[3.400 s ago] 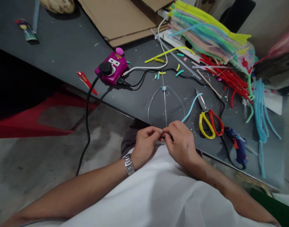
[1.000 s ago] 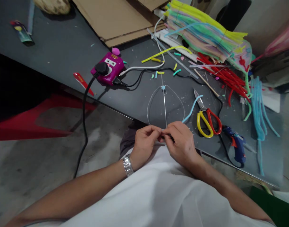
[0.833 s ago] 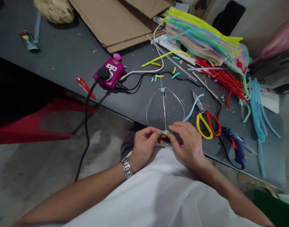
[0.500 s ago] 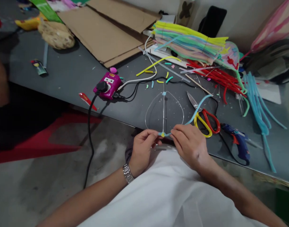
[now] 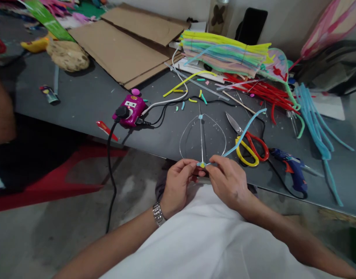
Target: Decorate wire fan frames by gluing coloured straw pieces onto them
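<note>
On the grey worktop (image 5: 67,104), the clear teardrop-shaped plastic-rod frame (image 5: 180,141) stretched away from your fingers (image 5: 192,164) along its long axis, its bottom tip clamped between your left hand (image 5: 178,186) and right hand (image 5: 228,182).

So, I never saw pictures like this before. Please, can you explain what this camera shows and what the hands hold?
No machine here: these are a person's bare hands, filmed by one camera worn on the head, looking down. The left hand and right hand pinch the bottom of a thin wire loop at a small yellow-and-blue joint. A light blue tube runs out from there. Scissors and a blue glue gun lie on the dark grey table.
</note>
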A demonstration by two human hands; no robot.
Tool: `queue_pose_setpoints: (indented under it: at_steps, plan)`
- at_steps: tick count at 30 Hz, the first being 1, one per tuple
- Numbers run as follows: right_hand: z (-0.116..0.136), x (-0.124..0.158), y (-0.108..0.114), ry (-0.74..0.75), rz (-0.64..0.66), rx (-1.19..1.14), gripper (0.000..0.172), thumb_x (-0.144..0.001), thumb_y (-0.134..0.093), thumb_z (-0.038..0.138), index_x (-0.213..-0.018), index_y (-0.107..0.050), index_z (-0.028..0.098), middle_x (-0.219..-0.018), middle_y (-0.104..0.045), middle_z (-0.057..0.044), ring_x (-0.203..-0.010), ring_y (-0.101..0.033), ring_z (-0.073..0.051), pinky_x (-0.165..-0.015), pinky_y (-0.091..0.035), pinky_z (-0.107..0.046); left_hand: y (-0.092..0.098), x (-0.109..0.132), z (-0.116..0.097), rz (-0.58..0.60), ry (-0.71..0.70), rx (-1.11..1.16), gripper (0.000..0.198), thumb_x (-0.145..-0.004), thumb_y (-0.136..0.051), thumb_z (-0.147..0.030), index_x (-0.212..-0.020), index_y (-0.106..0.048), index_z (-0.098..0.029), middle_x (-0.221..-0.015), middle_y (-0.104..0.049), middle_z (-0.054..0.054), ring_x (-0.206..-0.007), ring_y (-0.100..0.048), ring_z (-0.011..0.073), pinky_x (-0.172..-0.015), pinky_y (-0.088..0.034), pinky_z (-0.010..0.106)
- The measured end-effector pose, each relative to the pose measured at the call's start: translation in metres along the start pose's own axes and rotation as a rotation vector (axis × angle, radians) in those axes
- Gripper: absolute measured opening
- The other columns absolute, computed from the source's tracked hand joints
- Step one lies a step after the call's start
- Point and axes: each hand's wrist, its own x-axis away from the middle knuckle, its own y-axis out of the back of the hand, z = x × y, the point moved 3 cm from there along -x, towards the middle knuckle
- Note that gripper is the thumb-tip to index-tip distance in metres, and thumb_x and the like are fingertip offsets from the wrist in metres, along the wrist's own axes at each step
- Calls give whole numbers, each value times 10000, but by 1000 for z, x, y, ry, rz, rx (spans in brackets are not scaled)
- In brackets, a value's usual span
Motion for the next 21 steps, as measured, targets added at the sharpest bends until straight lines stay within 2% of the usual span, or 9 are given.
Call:
queue_pose_setpoints:
  at_steps: [5, 10, 13, 15, 17, 19, 21]
  plan:
    - [-3, -2, 0, -2, -17, -37, 177, -961, -561, 101, -850, -674, 181, -949, -712, -76, -765, -595, -168, -698, -434, -300, -1, -2, -1, 28, -79, -104, 165, -749, -814, -274, -786, -721, -143, -746, -745, 26, -687, -685, 123, -586, -473, 203]
    - [-11, -2, 1, -73, 18, -109, 156, -946, -575, 80, -898, -701, 159, -954, -714, -95, -825, -623, -184, -720, -458, -310, -6, -2, -2, 44, -76, -171, 271, -736, -832, -302, -935, -730, -151, -842, -770, 47, -682, -692, 140, -559, -471, 217]
    - [-16, -3, 2, -79, 47, -127, 132, -949, -592, 101, -922, -710, 154, -939, -717, -86, -830, -602, -198, -756, -457, -336, -3, -1, -8, 39, -162, -307, 216, -780, -792, -334, -875, -725, -152, -811, -755, 46, -655, -680, 144, -571, -486, 238]
    - [-21, -3, 4, -94, 58, -103, 124, -953, -594, 114, -932, -710, 153, -953, -718, -89, -852, -590, -210, -771, -445, -349, 3, 0, -18, 10, -302, -455, 168, -826, -749, -331, -845, -720, -166, -773, -741, 38, -638, -665, 149, -590, -499, 262]
    - [-27, -1, 3, -110, 84, -59, 129, -957, -587, 118, -964, -713, 148, -977, -714, -98, -877, -578, -220, -773, -426, -357, 8, 0, -32, 19, -553, -687, 114, -863, -717, -299, -858, -733, -187, -798, -750, 46, -695, -670, 169, -665, -521, 300]
    - [-33, 2, -2, -111, 122, 10, 166, -959, -564, 103, -1017, -714, 143, -1018, -710, -109, -894, -559, -231, -768, -398, -366, 7, -3, -43, 104, -845, -977, 68, -872, -706, -248, -898, -757, -211, -923, -780, 69, -856, -684, 216, -804, -522, 366]
    - [-38, 5, -7, -97, 152, 82, 207, -962, -535, 88, -1059, -709, 144, -1059, -709, -117, -898, -538, -240, -755, -366, -376, 4, -9, -45, 225, -1028, -1250, 142, -876, -689, -194, -980, -772, -243, -1095, -781, 80, -1070, -656, 274, -933, -470, 443]
